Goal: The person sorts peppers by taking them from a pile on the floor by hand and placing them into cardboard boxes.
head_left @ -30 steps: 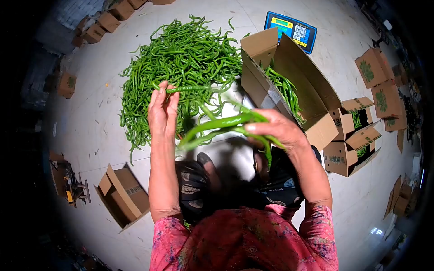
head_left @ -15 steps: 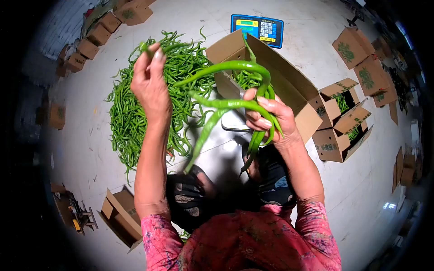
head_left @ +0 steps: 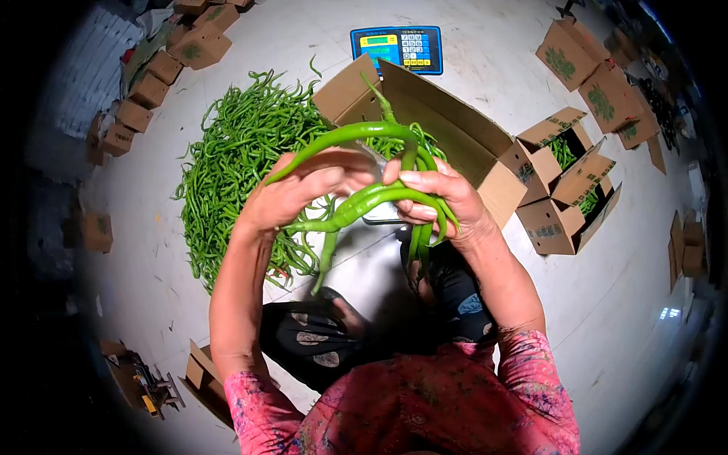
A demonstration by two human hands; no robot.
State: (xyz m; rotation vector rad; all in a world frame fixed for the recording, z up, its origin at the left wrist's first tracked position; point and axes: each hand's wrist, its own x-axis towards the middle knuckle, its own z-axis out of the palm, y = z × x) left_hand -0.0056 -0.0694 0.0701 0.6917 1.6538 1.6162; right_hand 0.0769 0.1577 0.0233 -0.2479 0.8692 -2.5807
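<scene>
My right hand [head_left: 440, 197] is closed around a bunch of long green chili peppers [head_left: 371, 201], held above the floor in front of me. Some of these peppers curve out to the left and others hang down below the fist. My left hand [head_left: 307, 189] is beside the bunch, its thumb and curved fingers apart and pointing toward the right hand. One long pepper arches across in front of its fingers, and the fingertips are partly hidden. Behind the hands stands an open cardboard box [head_left: 447, 106] with green peppers inside.
A large heap of green peppers [head_left: 235, 167] spreads over the floor on the left. A blue scale display [head_left: 398, 51] sits beyond the box. Two open boxes with peppers [head_left: 557, 227] stand at right. Another open carton [head_left: 205, 379] lies at lower left. More cartons [head_left: 201, 45] line the edges.
My left hand has come down and right from above the heap, where it pinched a blurred green pepper, to the bunch. My right hand keeps its grip. The view has shifted slightly.
</scene>
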